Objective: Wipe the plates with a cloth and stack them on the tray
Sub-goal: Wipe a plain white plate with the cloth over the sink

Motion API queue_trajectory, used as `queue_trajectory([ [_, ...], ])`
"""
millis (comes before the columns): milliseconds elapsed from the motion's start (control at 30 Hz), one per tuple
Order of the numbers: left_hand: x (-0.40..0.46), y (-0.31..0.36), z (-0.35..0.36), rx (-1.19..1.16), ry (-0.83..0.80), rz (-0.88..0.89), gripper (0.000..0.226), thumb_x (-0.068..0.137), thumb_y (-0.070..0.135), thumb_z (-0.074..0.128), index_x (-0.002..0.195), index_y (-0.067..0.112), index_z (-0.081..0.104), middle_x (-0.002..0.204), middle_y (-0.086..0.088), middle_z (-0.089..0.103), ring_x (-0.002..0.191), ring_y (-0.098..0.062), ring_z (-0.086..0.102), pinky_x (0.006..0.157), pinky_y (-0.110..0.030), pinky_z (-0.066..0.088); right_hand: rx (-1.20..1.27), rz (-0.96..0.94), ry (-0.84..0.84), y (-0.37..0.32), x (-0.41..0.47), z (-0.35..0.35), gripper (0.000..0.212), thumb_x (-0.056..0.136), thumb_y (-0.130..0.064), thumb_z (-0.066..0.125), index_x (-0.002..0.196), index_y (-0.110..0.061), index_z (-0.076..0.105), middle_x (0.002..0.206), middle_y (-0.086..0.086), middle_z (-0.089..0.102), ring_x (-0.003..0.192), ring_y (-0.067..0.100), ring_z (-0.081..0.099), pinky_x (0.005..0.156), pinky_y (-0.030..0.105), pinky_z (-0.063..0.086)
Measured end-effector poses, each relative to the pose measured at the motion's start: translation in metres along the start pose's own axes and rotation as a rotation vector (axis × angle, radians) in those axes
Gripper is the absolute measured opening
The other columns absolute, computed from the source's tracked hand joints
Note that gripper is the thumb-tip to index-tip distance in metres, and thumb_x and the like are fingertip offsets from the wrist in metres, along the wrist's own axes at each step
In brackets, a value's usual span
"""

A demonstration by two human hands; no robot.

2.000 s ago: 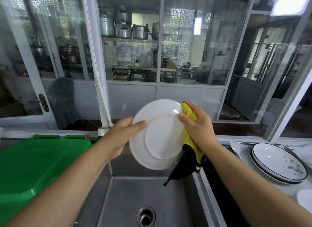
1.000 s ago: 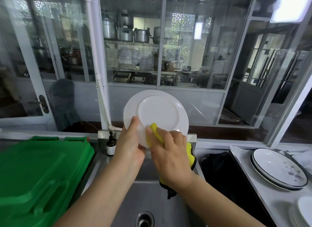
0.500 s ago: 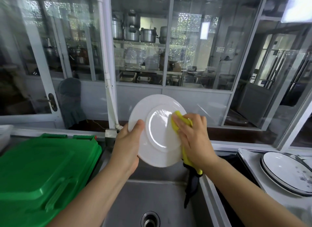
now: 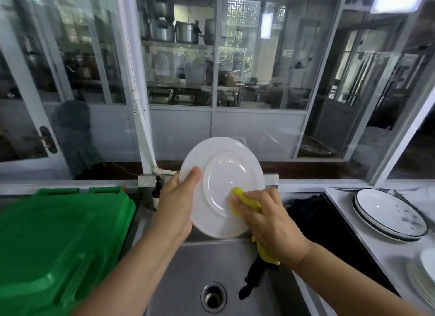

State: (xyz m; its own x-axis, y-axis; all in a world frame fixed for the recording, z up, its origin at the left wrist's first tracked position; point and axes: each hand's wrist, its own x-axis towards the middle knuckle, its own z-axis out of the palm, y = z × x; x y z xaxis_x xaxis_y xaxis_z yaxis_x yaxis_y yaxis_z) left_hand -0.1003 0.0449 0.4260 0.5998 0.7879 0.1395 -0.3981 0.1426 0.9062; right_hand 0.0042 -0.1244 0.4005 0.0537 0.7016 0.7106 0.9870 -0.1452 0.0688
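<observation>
A white plate (image 4: 223, 174) is held upright over the sink, its underside toward me. My left hand (image 4: 176, 205) grips its left rim, thumb on the face. My right hand (image 4: 266, 219) presses a yellow cloth (image 4: 242, 198) with a black edge against the plate's lower right part. The cloth's tail hangs down below my wrist. Two dark-rimmed plates (image 4: 388, 212) lie stacked on the counter at the right. More white plates (image 4: 423, 278) show at the right edge.
A steel sink (image 4: 188, 280) with a drain (image 4: 213, 297) lies below the plate. A green plastic lid (image 4: 54, 245) covers the left side. A small dark bottle (image 4: 157, 193) stands behind the sink. A glass partition rises behind.
My right hand and the cloth slid down from the plate's upper right to its lower right. The left hand keeps its grip on the left rim.
</observation>
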Motion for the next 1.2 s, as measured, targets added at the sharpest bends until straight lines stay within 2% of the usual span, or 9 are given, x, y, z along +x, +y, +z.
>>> queue_trajectory([
  [167, 0.002, -0.022, 0.015, 0.040, -0.144, -0.077, 0.024, 0.089, 0.028, 0.064, 0.077, 0.047, 0.073, 0.083, 0.012, 0.075, 0.075, -0.006, 0.071, 0.058, -0.022, 0.053, -0.098, 0.290, -0.031, 0.022, -0.011, -0.017, 0.042, 0.084, -0.008, 0.059, 0.126, -0.007, 0.061, 0.109, 0.019, 0.055, 0.093, 0.037, 0.046, 0.075, 0.051, 0.052],
  [367, -0.027, -0.060, 0.063, 0.061, -0.342, -0.190, 0.029, 0.092, 0.017, 0.059, 0.078, 0.035, 0.076, 0.083, 0.004, 0.076, 0.073, -0.010, 0.071, 0.055, -0.020, 0.053, -0.149, 0.352, -0.070, 0.028, -0.032, -0.037, 0.043, 0.087, -0.014, 0.059, 0.129, -0.008, 0.058, 0.110, 0.017, 0.056, 0.094, 0.032, 0.044, 0.086, 0.035, 0.039],
  [500, -0.032, -0.083, 0.097, 0.094, -0.331, -0.274, 0.014, 0.092, 0.021, 0.059, 0.089, 0.019, 0.073, 0.091, -0.002, 0.076, 0.085, -0.021, 0.071, 0.072, -0.034, 0.056, -0.098, 0.377, -0.122, 0.044, -0.096, -0.057, 0.038, 0.088, -0.012, 0.056, 0.126, -0.013, 0.062, 0.107, 0.015, 0.056, 0.093, 0.026, 0.041, 0.084, 0.032, 0.043],
  [567, -0.034, -0.098, 0.119, 0.110, -0.310, -0.287, 0.011, 0.092, 0.026, 0.060, 0.097, 0.020, 0.068, 0.094, 0.000, 0.075, 0.091, -0.022, 0.070, 0.080, -0.039, 0.055, -0.109, 0.492, -0.059, 0.061, -0.136, -0.071, 0.035, 0.088, -0.009, 0.053, 0.119, -0.012, 0.067, 0.104, 0.013, 0.056, 0.089, 0.027, 0.046, 0.082, 0.033, 0.045],
  [633, -0.039, -0.116, 0.147, 0.146, -0.320, -0.259, 0.013, 0.092, 0.028, 0.060, 0.101, 0.021, 0.067, 0.091, 0.006, 0.075, 0.087, -0.017, 0.070, 0.075, -0.036, 0.056, -0.150, 0.659, 0.031, 0.084, -0.178, -0.086, 0.037, 0.080, -0.002, 0.056, 0.113, -0.011, 0.070, 0.103, 0.012, 0.056, 0.088, 0.029, 0.048, 0.078, 0.037, 0.047],
  [700, -0.048, -0.139, 0.180, 0.210, -0.354, -0.237, 0.012, 0.091, 0.031, 0.061, 0.098, 0.024, 0.068, 0.090, 0.007, 0.075, 0.086, -0.017, 0.070, 0.071, -0.037, 0.057, -0.186, 0.788, 0.104, 0.111, -0.220, -0.102, 0.040, 0.075, 0.001, 0.057, 0.111, -0.011, 0.071, 0.103, 0.012, 0.055, 0.091, 0.025, 0.045, 0.080, 0.036, 0.044],
  [833, -0.076, -0.190, 0.262, 0.349, -0.461, -0.223, 0.011, 0.088, 0.035, 0.064, 0.093, 0.027, 0.070, 0.091, 0.002, 0.074, 0.090, -0.025, 0.068, 0.082, -0.047, 0.056, -0.224, 0.920, 0.171, 0.167, -0.296, -0.145, 0.036, 0.078, 0.003, 0.059, 0.108, -0.012, 0.071, 0.101, 0.010, 0.054, 0.090, 0.025, 0.043, 0.079, 0.033, 0.036],
  [1033, -0.126, -0.262, 0.396, 0.660, -0.751, 0.099, 0.016, 0.089, 0.037, 0.062, 0.074, 0.031, 0.064, 0.070, 0.011, 0.066, 0.070, -0.011, 0.062, 0.063, -0.025, 0.045, -0.257, 1.091, 0.250, 0.244, -0.384, -0.216, 0.042, 0.075, 0.019, 0.065, 0.105, -0.010, 0.072, 0.098, 0.004, 0.050, 0.092, 0.026, 0.046, 0.079, 0.034, 0.035],
  [1200, -0.159, -0.315, 0.474, 1.064, -1.048, 0.605, 0.031, 0.096, 0.043, 0.048, 0.115, 0.024, 0.063, 0.101, 0.003, 0.068, 0.092, -0.021, 0.062, 0.069, -0.034, 0.045, -0.282, 1.168, 0.238, 0.289, -0.435, -0.257, 0.040, 0.074, 0.020, 0.064, 0.104, -0.005, 0.073, 0.096, 0.015, 0.055, 0.090, 0.028, 0.048, 0.075, 0.042, 0.043],
])
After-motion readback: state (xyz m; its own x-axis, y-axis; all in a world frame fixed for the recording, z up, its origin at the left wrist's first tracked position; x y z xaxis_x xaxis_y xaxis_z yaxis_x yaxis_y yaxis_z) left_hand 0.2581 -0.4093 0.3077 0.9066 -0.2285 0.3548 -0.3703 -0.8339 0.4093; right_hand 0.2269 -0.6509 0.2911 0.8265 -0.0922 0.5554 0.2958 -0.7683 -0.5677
